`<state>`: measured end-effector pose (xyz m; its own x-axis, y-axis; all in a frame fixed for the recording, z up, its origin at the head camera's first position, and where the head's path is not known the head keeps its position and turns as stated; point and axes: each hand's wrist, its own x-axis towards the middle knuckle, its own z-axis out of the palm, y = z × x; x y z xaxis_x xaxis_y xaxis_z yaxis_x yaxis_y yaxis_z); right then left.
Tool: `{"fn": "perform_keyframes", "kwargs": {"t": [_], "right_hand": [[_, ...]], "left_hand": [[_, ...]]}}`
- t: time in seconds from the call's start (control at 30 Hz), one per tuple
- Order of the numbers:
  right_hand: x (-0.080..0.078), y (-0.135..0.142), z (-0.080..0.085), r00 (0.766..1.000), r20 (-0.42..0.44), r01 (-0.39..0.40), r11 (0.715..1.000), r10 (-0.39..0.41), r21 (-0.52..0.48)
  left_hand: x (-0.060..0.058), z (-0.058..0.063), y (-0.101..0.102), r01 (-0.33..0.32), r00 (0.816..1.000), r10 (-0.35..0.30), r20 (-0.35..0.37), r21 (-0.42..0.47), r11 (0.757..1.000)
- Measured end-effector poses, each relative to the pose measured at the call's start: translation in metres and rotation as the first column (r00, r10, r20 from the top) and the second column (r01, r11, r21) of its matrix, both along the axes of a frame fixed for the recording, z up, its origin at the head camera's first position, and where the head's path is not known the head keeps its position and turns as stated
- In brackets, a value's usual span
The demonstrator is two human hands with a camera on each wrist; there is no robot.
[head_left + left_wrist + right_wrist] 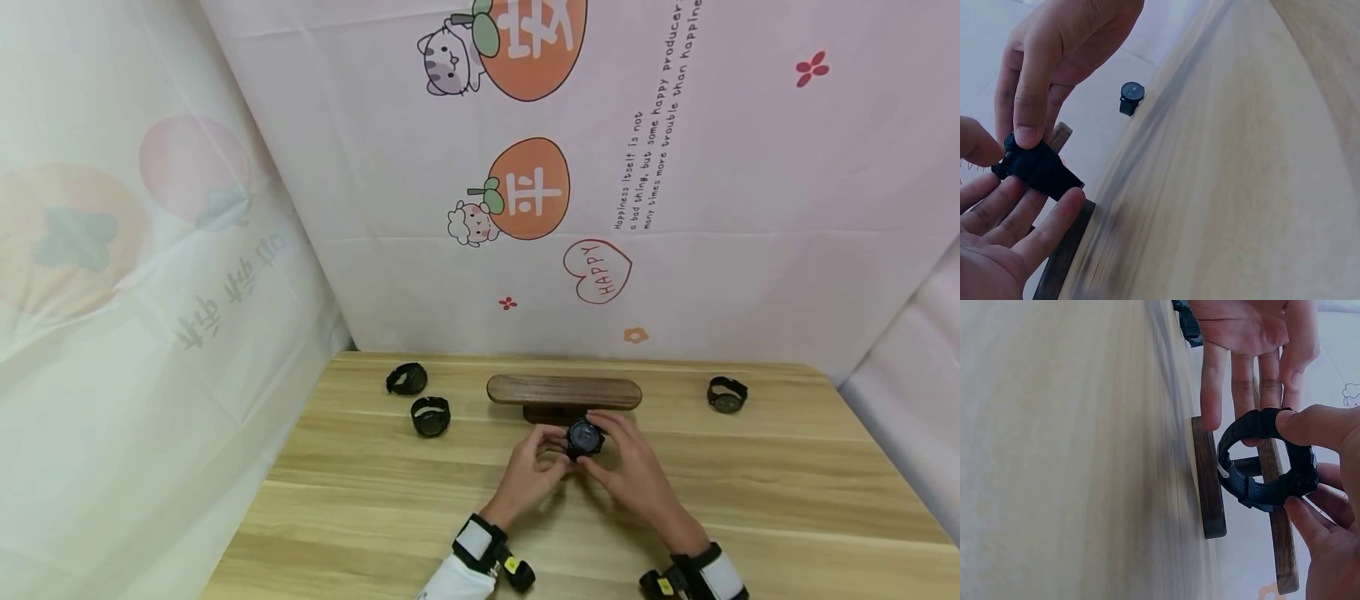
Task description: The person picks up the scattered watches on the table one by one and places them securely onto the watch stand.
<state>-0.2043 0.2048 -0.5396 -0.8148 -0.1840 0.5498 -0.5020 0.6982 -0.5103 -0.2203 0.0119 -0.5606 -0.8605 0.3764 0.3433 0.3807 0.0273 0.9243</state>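
My right hand (633, 471) pinches a black wristwatch (584, 438) between thumb and fingers, its dial facing up in the head view. The right wrist view shows the strap as a closed loop, with the right thumb on one edge of the watch (1235, 434) and a finger opposite. My left hand (531, 473) is on the watch's other side. Its fingers (1212, 394) are extended, tips at the strap, and its thumb (1300, 359) stands a little apart from the watch. Just behind both hands is a dark wooden T-shaped stand (562, 390).
Two black watches, one farther back (407, 379) and one nearer (431, 417), lie left of the stand. Another black watch (727, 395) lies at the right. Printed white cloth (420, 283) hangs behind the light wooden table (360, 508), with more cloth along both sides.
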Motion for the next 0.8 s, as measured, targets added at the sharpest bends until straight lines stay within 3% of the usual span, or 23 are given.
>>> {"fn": "perform_keyframes", "kwargs": {"t": [0.3, 0.6, 0.8], "right_hand": [[0.002, 0.001, 0.004, 1.000, 0.028, -0.001, 1.000, 0.002, -0.015], [0.002, 0.003, 0.003, 0.998, 0.012, -0.054, 0.998, 0.054, -0.037], [0.003, 0.004, 0.003, 0.995, 0.011, -0.098, 0.995, 0.098, -0.037]], "left_hand": [[0.000, 0.002, 0.000, -0.029, 0.998, 0.027, -0.058, -0.027, 0.999], [0.009, 0.028, -0.002, -0.030, 0.982, 0.016, -0.187, -0.071, 0.997], [0.006, 0.031, -0.001, -0.054, 0.955, 0.026, -0.296, -0.085, 0.995]]}}
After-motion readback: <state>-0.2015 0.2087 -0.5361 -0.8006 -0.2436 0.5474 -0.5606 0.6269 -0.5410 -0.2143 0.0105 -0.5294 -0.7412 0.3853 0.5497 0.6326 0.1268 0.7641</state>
